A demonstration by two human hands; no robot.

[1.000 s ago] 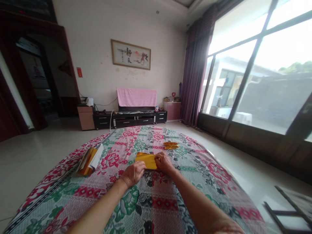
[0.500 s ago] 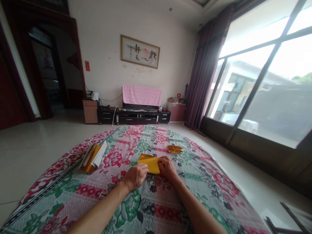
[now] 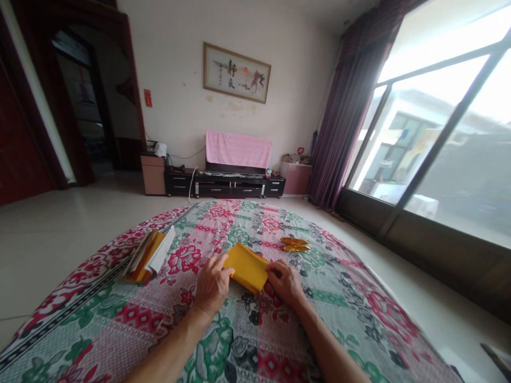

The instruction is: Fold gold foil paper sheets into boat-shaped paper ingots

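Between my hands is a sheet of gold foil paper (image 3: 246, 267), tilted with its right side lower. My left hand (image 3: 213, 283) pinches its left edge between thumb and fingers. At the right edge, the thumb and fingers of my right hand (image 3: 284, 282) are closed on the same sheet. Two folded gold paper pieces (image 3: 295, 244), pointed at the ends, lie beyond my right hand. Off to the left rests a loosely curled stack of gold and white paper (image 3: 148, 256).
A round table wears a flowered cloth (image 3: 215, 340) in pink, green and grey. Beyond it stands a low black cabinet (image 3: 239, 188) with a pink towel (image 3: 238, 149) over a screen-like object. A purple curtain (image 3: 339, 117) and large window are on the right.
The gold sheet has turned clockwise and shows more of its face. My left hand has moved left to its left edge, fingers higher; my right hand has shifted slightly right. The view has tilted slightly.
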